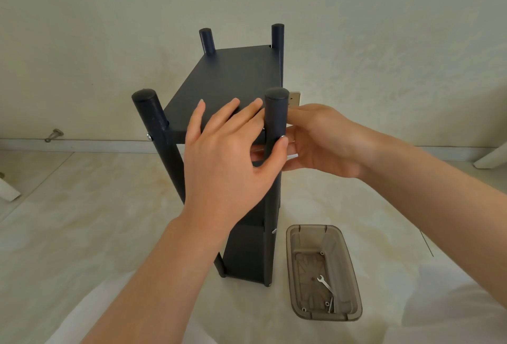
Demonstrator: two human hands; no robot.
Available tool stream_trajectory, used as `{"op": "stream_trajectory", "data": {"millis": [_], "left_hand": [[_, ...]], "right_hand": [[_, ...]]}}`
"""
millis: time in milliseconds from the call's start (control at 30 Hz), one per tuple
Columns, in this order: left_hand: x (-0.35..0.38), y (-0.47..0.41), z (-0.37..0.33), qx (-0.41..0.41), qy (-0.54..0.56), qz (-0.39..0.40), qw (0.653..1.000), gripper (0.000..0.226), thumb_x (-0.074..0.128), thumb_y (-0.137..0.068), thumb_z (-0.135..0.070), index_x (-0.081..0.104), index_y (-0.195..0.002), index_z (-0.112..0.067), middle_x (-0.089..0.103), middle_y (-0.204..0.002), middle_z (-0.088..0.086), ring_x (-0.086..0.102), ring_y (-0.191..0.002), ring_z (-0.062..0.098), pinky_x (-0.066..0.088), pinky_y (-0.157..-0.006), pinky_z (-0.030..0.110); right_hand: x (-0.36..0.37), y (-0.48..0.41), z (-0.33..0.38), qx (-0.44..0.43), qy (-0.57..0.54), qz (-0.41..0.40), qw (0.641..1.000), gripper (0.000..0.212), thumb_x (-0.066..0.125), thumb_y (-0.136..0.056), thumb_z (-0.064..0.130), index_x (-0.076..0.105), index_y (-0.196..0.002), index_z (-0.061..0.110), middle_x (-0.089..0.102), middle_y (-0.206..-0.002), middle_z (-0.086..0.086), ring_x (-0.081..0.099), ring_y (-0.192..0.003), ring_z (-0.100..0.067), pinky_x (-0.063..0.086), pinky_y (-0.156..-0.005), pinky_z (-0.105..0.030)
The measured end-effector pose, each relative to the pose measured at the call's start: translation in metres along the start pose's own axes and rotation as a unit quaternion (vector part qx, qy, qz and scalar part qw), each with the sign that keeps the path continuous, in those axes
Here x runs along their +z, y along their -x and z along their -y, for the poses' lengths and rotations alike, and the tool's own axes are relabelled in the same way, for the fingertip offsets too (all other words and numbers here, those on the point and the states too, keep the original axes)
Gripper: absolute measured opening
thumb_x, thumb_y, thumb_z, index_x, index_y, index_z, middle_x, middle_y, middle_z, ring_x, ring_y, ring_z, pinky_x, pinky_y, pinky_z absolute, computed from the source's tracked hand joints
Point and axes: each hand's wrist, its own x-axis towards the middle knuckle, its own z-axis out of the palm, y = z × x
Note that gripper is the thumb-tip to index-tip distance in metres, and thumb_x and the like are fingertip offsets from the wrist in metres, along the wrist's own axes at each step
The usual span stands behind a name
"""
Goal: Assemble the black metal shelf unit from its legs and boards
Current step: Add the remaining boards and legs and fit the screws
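Left hand (227, 157) presses board (227, 74); right hand (326, 143), leg (275, 113).

Left grip (227, 162) on board (225, 74), right grip (326, 140) unclear

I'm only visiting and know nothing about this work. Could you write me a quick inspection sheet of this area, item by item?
Surface: pale tiled floor; the shelf stands on it.
Job's things: black shelf unit upright, top board set between four legs; a screw head shows at its near-left corner.
Clutter: brown plastic tray beside the unit, holding a small wrench and a few screws.
Hands: left hand lies flat on the top board, thumb against the near-right leg; right hand reaches behind that leg, grip unclear.
Cables: nothing seen.
Surroundings: pale wall, wall socket, door stop.
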Motion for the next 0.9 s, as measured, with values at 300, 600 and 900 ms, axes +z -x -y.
{"op": "stream_trajectory", "data": {"millis": [300, 600, 900], "left_hand": [[0.004, 0.001, 0.002, 0.01, -0.008, -0.015, 1.0, 0.047, 0.048, -0.095, -0.048, 0.071, -0.123, -0.019, 0.07, -0.126, -0.001, 0.056, -0.132, 0.023, 0.033, -0.115, 0.05], [0.009, 0.003, 0.004, 0.012, -0.013, -0.038, 0.999, 0.045, 0.05, -0.097, -0.048, 0.072, -0.121, -0.018, 0.07, -0.126, -0.002, 0.056, -0.131, 0.022, 0.034, -0.111, 0.043], [0.016, 0.004, 0.008, 0.027, -0.013, -0.08, 0.996, 0.042, 0.053, -0.098, -0.046, 0.073, -0.118, -0.015, 0.071, -0.123, -0.002, 0.058, -0.128, 0.022, 0.037, -0.107, 0.043]], "right_hand": [[-0.006, 0.004, 0.0, 0.012, 0.0, -0.033, 0.999, 0.034, 0.045, -0.104, 0.032, 0.068, -0.117, 0.011, 0.073, -0.11, -0.014, 0.07, -0.105, -0.028, 0.055, -0.094, -0.044], [-0.059, -0.008, -0.07, 0.207, 0.091, -0.051, 0.973, 0.03, 0.054, -0.1, 0.032, 0.068, -0.114, 0.01, 0.075, -0.106, -0.007, 0.072, -0.099, -0.024, 0.058, -0.088, -0.039], [-0.072, -0.023, -0.2, 0.347, 0.21, -0.112, 0.907, 0.019, 0.055, -0.1, 0.02, 0.066, -0.107, 0.007, 0.076, -0.097, -0.012, 0.069, -0.065, -0.014, 0.06, -0.076, -0.032]]}}
